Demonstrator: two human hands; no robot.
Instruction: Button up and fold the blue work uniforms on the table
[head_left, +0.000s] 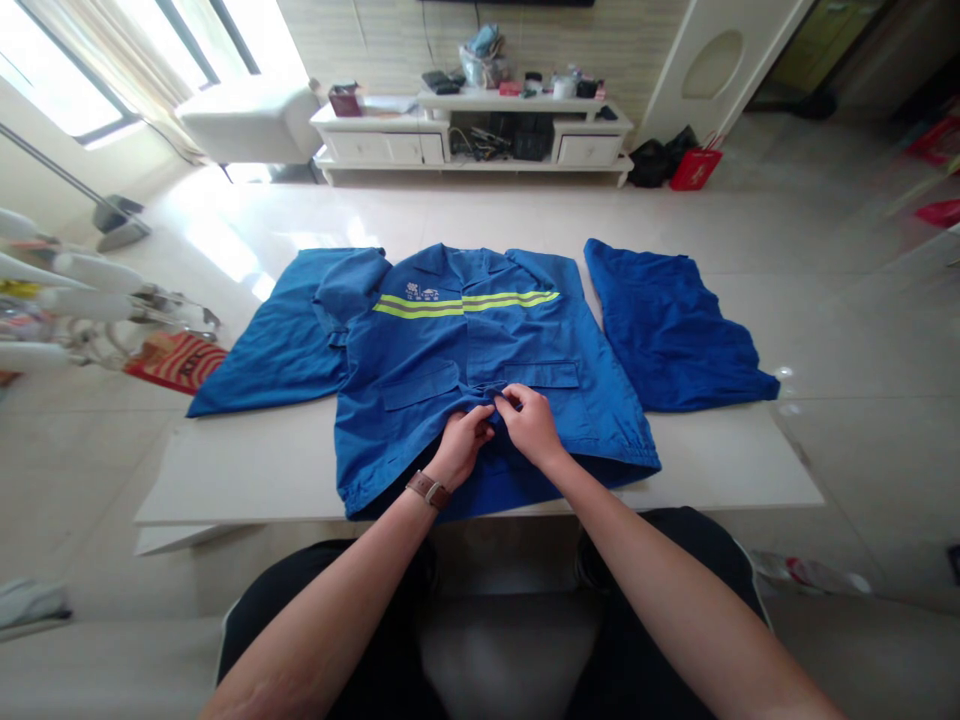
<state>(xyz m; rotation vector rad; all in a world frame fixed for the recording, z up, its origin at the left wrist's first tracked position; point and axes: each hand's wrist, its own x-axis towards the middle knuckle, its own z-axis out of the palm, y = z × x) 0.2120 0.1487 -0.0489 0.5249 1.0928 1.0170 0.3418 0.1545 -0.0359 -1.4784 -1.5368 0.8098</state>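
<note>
Bright living room seen from the head camera: pale tiled floor, a white cabinet (390, 148) along the far wall, and a low white tabletop (247, 470) before a seated person. On it lies a blue work jacket (487, 335), spread front up, collar away from the person, with a yellow reflective stripe (420, 306) across the chest. The left hand (465, 445), a brown-strapped watch (429, 489) on its wrist, and the right hand (529, 420) each have a pinching grip on the jacket's lower front, at the middle. The cloth looks soft, light and hard to damage, though likely to bunch; the two front edges seem the best place to hold. Fingers and folds hide what lies between the fingertips. More blue cloth lies on both sides: the left piece (274, 335) meets the sleeve, the right piece (667, 330) sits just beside the jacket. A red-striped paper bag (176, 362) stands by the left piece, the nearest obstacle there.
</note>
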